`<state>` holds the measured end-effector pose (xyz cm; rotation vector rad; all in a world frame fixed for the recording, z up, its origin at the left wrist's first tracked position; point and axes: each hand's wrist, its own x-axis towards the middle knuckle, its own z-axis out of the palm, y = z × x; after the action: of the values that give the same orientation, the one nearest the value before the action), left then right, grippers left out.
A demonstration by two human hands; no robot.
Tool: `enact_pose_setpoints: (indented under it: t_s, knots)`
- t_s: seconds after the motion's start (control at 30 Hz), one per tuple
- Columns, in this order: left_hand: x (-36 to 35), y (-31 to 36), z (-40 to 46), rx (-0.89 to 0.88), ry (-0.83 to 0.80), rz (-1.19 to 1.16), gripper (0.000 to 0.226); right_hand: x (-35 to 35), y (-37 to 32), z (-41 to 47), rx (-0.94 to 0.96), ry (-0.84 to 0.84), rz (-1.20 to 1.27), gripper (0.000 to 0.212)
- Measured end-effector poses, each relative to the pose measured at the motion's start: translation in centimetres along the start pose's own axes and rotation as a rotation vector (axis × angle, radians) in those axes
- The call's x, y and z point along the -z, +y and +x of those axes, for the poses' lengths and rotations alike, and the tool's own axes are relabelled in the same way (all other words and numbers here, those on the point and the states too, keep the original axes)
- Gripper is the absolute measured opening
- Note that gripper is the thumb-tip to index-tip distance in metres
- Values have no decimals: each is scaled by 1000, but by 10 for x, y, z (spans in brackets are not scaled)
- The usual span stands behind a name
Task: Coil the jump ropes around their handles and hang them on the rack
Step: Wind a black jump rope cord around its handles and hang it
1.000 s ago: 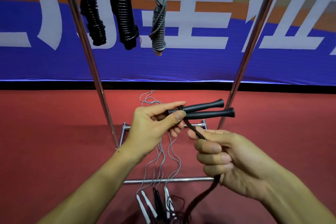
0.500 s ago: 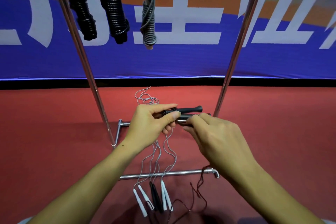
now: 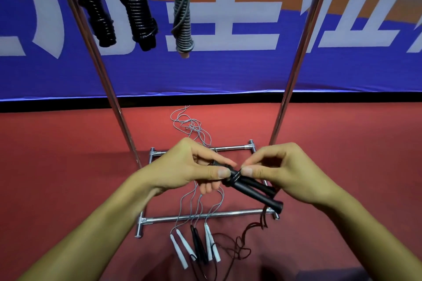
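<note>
Both hands meet low in front of the rack (image 3: 294,70). The left hand (image 3: 191,171) grips one end of a pair of black handles (image 3: 253,190) held side by side, thumb pressed on top. The right hand (image 3: 285,171) pinches the dark rope (image 3: 235,177) between thumb and forefinger right where a few turns already wrap the handles, close to the left thumb. The free ends of the handles point down and to the right, and the rest of the dark rope trails to the red floor (image 3: 68,178) in loose loops.

Three coiled ropes hang from the top of the rack — two black bundles (image 3: 134,4) and a grey one (image 3: 182,18). On the floor, across the rack's base bars, lie loose grey ropes (image 3: 194,128) with white handles (image 3: 180,248) and one more black pair between them.
</note>
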<state>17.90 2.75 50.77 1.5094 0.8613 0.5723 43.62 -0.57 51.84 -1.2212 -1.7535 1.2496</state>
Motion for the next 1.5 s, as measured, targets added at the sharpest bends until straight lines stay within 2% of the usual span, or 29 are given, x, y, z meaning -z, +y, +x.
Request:
enact_pose_setpoints:
  t_s: [0.13, 0.3, 0.4, 0.53, 0.6, 0.63, 0.73, 0.87, 1.0, 1.1, 1.17, 1.23, 1.37, 1.5]
  knots:
    - [0, 2, 1, -21, -70, -31, 31, 3, 8, 9, -60, -78, 117, 22]
    - [5, 0, -1, -88, -77, -160, 33, -5, 16, 20, -135, -98, 383, 22]
    - [6, -1, -3, -106, -75, -223, 37, -13, 20, 23, -110, -143, 489, 39]
    - [4, -2, -5, -167, -54, -282, 37, -29, 15, 26, -85, -118, 665, 25]
    - [2, -2, -6, -194, -27, -305, 37, -39, 17, 28, -66, -85, 721, 29]
    - [2, -2, -7, -205, -7, -316, 37, -45, 18, 29, -45, -42, 717, 33]
    - [1, -3, -7, -229, 50, -338, 38, -60, 18, 30, 53, 143, 643, 22]
    - [-3, -4, -2, -253, 101, -349, 35, -75, 8, 26, 107, 260, 655, 23]
    - [-5, -7, 5, -282, 227, -355, 33, -82, 10, 28, 118, 261, 666, 21]
    - [-2, -8, 10, -278, 350, -318, 35, -82, 12, 27, 96, 197, 604, 11]
    - [-2, -9, 11, -280, 369, -256, 37, -82, 12, 26, 86, 176, 578, 23]
    - [-4, -10, 11, -278, 358, -220, 37, -82, 13, 26, 46, 241, 579, 43]
    - [-6, -10, 10, -285, 352, -173, 36, -82, 13, 24, 16, 289, 606, 38]
    - [-13, -11, 10, -295, 377, -170, 36, -87, 8, 24, 3, 290, 651, 45]
